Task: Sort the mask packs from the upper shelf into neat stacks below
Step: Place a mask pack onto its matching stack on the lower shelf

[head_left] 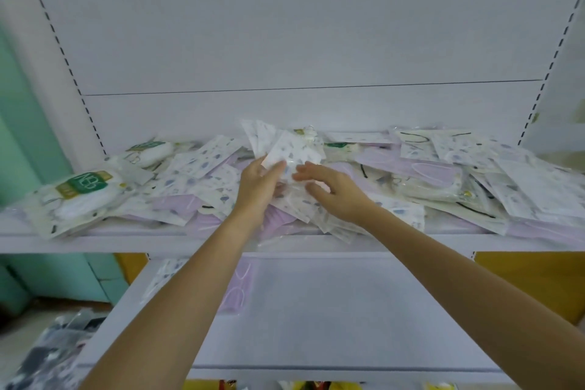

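A person sorts mask packs at a white shop rack. The left hand [258,182] is raised over the middle of the upper shelf [95,244], its grip pinching a fanned bunch of speckled white packs [285,146] between thumb and fingers, so that the bunch stands tilted above the heap. Just beside it, the right hand [329,191] is over the same middle stretch of the upper shelf, its grip spread, fingers loose and holding nothing. Its fingertips reach toward the lower edge of the bunch, though whether they touch it cannot be told.

A loose heap of mask packs [443,174], speckled, lilac and plain white, covers the upper shelf from end to end. Green-labelled packs [82,187] lie at its left end.

On the lower shelf [348,310], directly under the upper shelf, a lilac pack [239,291] and a speckled pack [161,275] lie toward the left, partly hidden by the left forearm. Well below the upper shelf's left end, dark packets [47,355] lie blurred on the floor.
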`<action>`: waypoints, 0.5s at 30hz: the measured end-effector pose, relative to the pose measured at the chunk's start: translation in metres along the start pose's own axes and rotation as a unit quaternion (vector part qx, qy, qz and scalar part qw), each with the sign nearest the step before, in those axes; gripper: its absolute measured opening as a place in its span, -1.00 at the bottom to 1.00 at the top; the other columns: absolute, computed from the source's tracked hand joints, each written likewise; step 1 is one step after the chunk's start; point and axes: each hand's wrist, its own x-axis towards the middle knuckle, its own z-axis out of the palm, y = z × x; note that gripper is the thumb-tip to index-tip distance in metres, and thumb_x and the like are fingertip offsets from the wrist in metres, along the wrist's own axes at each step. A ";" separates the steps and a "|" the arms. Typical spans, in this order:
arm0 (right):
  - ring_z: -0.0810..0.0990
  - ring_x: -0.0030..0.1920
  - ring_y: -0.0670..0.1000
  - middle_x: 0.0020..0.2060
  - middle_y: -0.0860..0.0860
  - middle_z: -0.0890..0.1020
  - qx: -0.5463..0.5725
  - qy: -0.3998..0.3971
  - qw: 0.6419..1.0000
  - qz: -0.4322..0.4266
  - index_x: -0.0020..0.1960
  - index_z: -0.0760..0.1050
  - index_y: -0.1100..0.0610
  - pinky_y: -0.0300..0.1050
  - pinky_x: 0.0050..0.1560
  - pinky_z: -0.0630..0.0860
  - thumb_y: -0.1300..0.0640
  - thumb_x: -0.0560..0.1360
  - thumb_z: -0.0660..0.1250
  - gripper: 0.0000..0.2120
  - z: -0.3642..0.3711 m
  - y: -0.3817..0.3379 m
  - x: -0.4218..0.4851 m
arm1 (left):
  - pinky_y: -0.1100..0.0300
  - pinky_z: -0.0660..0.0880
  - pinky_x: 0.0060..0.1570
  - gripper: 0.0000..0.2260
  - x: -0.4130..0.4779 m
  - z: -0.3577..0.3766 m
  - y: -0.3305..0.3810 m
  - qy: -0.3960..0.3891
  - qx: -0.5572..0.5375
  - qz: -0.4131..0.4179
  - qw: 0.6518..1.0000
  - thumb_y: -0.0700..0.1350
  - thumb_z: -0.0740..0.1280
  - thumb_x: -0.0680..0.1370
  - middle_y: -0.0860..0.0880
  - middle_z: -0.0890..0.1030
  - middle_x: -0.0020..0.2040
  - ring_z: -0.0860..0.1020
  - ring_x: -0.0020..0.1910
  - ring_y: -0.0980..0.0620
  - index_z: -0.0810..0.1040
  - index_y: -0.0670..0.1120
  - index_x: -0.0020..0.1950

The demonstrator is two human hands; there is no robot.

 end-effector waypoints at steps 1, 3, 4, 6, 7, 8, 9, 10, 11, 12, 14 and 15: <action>0.29 0.41 -0.03 0.38 0.04 0.39 0.036 0.025 0.999 0.019 0.22 0.46 -0.07 -0.20 0.41 0.17 0.13 0.55 0.18 -0.72 0.004 -0.003 0.002 | 0.18 0.54 -0.28 -0.81 -0.001 -0.004 -0.002 -0.010 0.017 0.026 0.999 -0.22 0.30 0.55 -0.03 0.62 -0.16 0.57 -0.33 0.08 0.58 -0.13 0.15; 0.31 0.37 -0.02 0.42 0.04 0.30 0.114 0.114 0.982 0.096 0.39 0.28 -0.04 -0.12 0.38 0.24 0.08 0.56 0.23 -0.60 0.004 -0.015 0.006 | 0.27 0.52 -0.32 -0.71 -0.002 -0.014 -0.005 -0.030 0.011 0.060 0.998 -0.33 0.29 0.52 0.02 0.62 -0.08 0.59 -0.23 0.11 0.55 -0.05 0.17; 0.35 0.30 -0.04 0.39 0.02 0.33 0.163 0.138 0.968 0.134 0.46 0.18 0.05 -0.19 0.30 0.32 0.09 0.56 0.26 -0.49 0.002 -0.021 0.009 | 0.31 0.51 -0.32 -0.65 -0.003 -0.020 -0.006 -0.038 0.003 0.071 0.997 -0.35 0.30 0.51 0.04 0.59 0.03 0.59 -0.10 0.09 0.51 0.04 0.17; 0.40 0.20 -0.07 0.30 -0.03 0.40 0.256 0.136 0.939 0.184 0.48 0.10 0.12 -0.34 0.12 0.42 0.14 0.54 0.31 -0.39 0.001 -0.027 0.016 | 0.36 0.49 -0.27 -0.50 -0.005 -0.029 -0.006 -0.060 -0.007 0.077 0.995 -0.35 0.32 0.50 0.05 0.47 0.25 0.53 0.11 0.09 0.42 0.21 0.23; 0.40 0.25 -0.03 0.34 -0.02 0.36 0.259 0.133 0.937 0.192 0.50 0.07 0.11 -0.29 0.15 0.43 0.14 0.53 0.32 -0.35 0.003 -0.029 0.019 | 0.37 0.49 -0.25 -0.42 -0.006 -0.032 -0.006 -0.078 -0.004 0.076 0.994 -0.35 0.32 0.50 0.07 0.44 0.28 0.53 0.12 0.17 0.34 0.25 0.31; 0.39 0.31 0.03 0.41 0.00 0.28 0.243 0.134 0.942 0.190 0.51 0.04 0.07 -0.19 0.20 0.43 0.14 0.52 0.33 -0.32 0.006 -0.029 0.020 | 0.40 0.49 -0.22 -0.34 -0.008 -0.036 -0.005 -0.097 0.012 0.076 0.992 -0.36 0.30 0.51 0.14 0.42 0.27 0.52 0.08 0.29 0.24 0.26 0.40; 0.41 0.31 0.10 0.44 0.00 0.23 0.223 0.139 0.948 0.181 0.52 0.02 0.04 -0.09 0.20 0.45 0.16 0.52 0.33 -0.30 0.007 -0.031 0.022 | 0.44 0.46 -0.17 -0.29 -0.008 -0.040 -0.005 -0.112 0.031 0.078 0.990 -0.36 0.29 0.52 0.22 0.39 0.26 0.48 0.06 0.38 0.14 0.26 0.46; 0.47 0.26 0.16 0.42 -0.03 0.24 0.195 0.143 0.956 0.169 0.52 0.01 0.02 -0.01 0.18 0.49 0.18 0.52 0.33 -0.30 0.009 -0.033 0.023 | 0.45 0.45 -0.11 -0.26 -0.007 -0.044 -0.005 -0.121 0.053 0.081 0.988 -0.34 0.28 0.52 0.26 0.36 0.27 0.46 0.08 0.38 0.08 0.29 0.48; 0.53 0.18 0.20 0.38 -0.08 0.27 0.172 0.139 0.962 0.158 0.52 0.00 0.00 0.03 0.14 0.52 0.20 0.52 0.32 -0.30 0.011 -0.034 0.025 | 0.40 0.45 -0.02 -0.25 -0.006 -0.048 -0.005 -0.121 0.067 0.085 0.987 -0.31 0.29 0.52 0.22 0.38 0.31 0.47 0.10 0.29 0.07 0.34 0.46; 0.57 0.11 0.19 0.36 -0.10 0.28 0.159 0.130 0.968 0.146 0.52 0.00 -0.01 0.05 0.12 0.54 0.21 0.52 0.32 -0.29 0.013 -0.034 0.026 | 0.29 0.45 0.10 -0.26 -0.005 -0.053 -0.004 -0.116 0.088 0.088 0.985 -0.26 0.29 0.51 0.13 0.40 0.36 0.49 0.15 0.16 0.08 0.42 0.42; 0.59 0.07 0.06 0.35 -0.11 0.29 0.148 0.116 0.973 0.131 0.52 0.02 -0.03 -0.05 0.08 0.55 0.19 0.53 0.31 -0.32 0.017 -0.034 0.029 | 0.13 0.37 0.31 -0.31 -0.006 -0.061 -0.003 -0.109 0.136 0.105 0.979 -0.25 0.27 0.51 0.09 0.33 0.45 0.41 0.33 0.05 0.15 0.47 0.36; 0.56 0.07 -0.01 0.31 -0.11 0.31 0.135 0.112 0.976 0.127 0.51 0.05 -0.02 -0.13 0.08 0.51 0.17 0.54 0.29 -0.36 0.016 -0.033 0.029 | 0.24 0.35 0.31 -0.34 -0.007 -0.064 -0.003 -0.107 0.146 0.114 0.977 -0.30 0.23 0.52 0.14 0.30 0.45 0.39 0.34 0.17 0.21 0.38 0.39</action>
